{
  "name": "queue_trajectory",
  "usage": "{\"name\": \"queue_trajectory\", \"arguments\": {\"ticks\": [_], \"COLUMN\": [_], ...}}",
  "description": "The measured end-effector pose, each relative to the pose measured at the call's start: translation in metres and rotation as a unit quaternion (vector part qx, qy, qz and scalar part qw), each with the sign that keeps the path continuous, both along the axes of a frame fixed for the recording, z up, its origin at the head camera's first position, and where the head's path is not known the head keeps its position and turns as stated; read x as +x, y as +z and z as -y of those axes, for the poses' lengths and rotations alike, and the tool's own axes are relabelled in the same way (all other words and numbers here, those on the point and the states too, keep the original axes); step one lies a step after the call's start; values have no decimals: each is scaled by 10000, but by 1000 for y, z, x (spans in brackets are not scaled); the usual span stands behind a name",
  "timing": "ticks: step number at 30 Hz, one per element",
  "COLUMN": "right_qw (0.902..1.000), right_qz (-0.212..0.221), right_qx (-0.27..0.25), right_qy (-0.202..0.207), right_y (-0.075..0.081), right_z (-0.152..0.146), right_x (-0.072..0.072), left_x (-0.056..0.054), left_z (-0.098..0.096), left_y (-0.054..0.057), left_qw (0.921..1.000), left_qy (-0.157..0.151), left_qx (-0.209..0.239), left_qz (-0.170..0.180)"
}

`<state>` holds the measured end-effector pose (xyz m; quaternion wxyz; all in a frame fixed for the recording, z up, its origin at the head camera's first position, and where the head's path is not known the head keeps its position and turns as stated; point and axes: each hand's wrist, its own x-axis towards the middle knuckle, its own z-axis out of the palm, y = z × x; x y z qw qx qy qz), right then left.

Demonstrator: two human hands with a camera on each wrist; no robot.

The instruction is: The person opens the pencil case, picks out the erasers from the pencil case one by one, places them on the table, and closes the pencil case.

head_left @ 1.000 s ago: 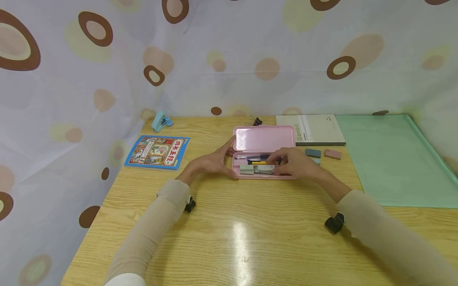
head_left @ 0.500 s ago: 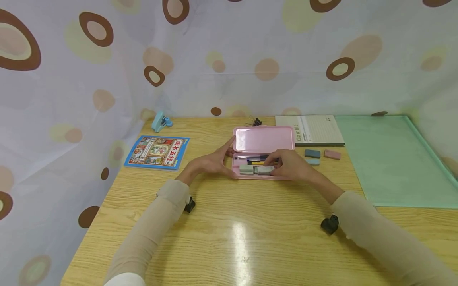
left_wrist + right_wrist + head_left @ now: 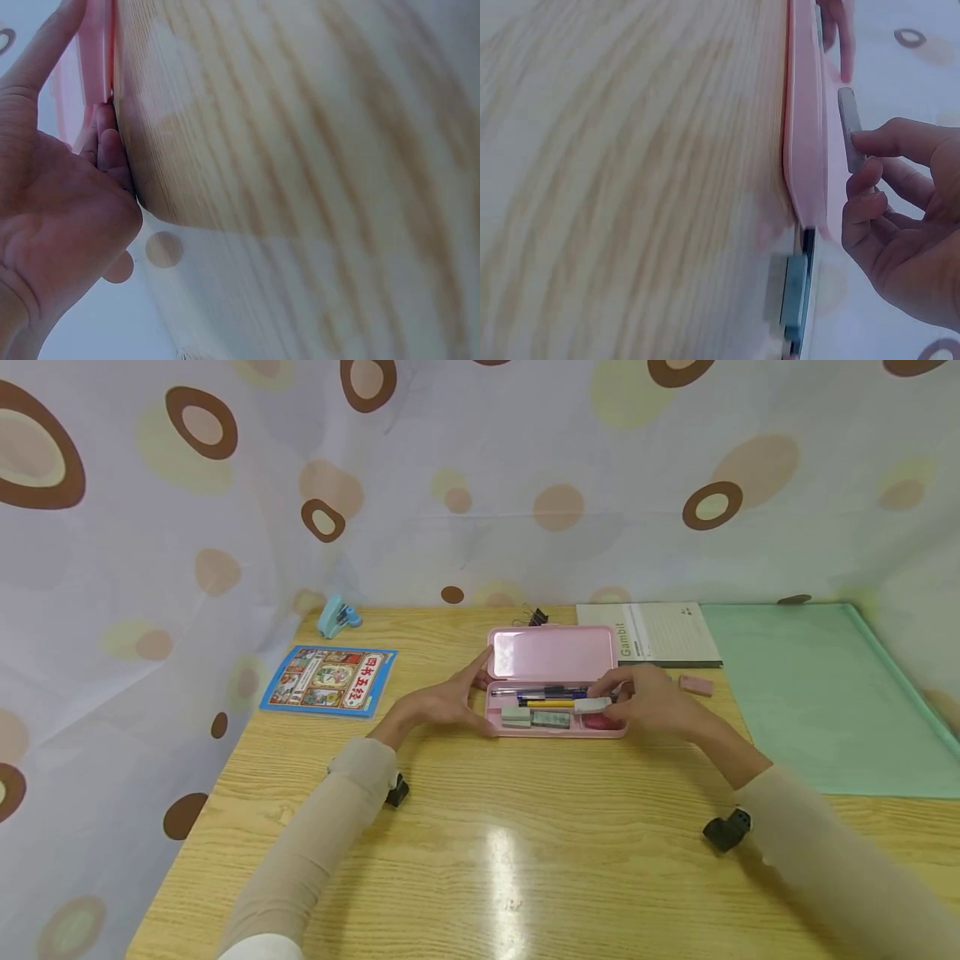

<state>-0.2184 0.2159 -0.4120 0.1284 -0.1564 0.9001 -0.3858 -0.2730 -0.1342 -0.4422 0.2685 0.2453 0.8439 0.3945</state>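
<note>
A pink pencil case (image 3: 555,653) lies with its lid folded back. At its left end rests my left hand (image 3: 446,700), fingers spread straight, thumb by the front corner and fingers by the lid. My right hand (image 3: 652,697) pinches a whitish eraser (image 3: 592,706) between thumb and fingers, over the case's right part; the right wrist view shows the eraser (image 3: 850,124) edge-on above the rim. Inside lie several pens with a yellow one (image 3: 547,703), a pale eraser (image 3: 515,717), a grey-green block (image 3: 551,719) and a red item (image 3: 600,721) in the right compartment.
Right of the case lies a pink eraser (image 3: 696,685); a light blue eraser (image 3: 795,289) shows in the right wrist view. Behind are a notebook (image 3: 671,631) and black binder clip (image 3: 537,617). A green mat (image 3: 840,710), blue-edged booklet (image 3: 330,681) and blue stapler-like object (image 3: 337,615) flank them.
My right hand has lifted the whitish eraser from the case's front middle and carried it right, uncovering the grey-green block and the red item. The left hand has stayed put.
</note>
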Motion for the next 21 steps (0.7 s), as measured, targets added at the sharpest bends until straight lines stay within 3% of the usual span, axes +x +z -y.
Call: {"name": "queue_trajectory", "arguments": {"ticks": [7, 21], "right_qw": [9991, 9940], "right_qz": [-178, -29], "right_qx": [227, 695], "right_qy": [-306, -843], "right_y": [3, -6], "right_z": [-38, -106], "right_x": [0, 9], "left_x": [0, 1], "left_z": [1, 0], "left_y": [-2, 1], "left_qw": [10000, 10000], "left_qy": [25, 16], "left_qx": [1, -68], "left_qz": [26, -15]}}
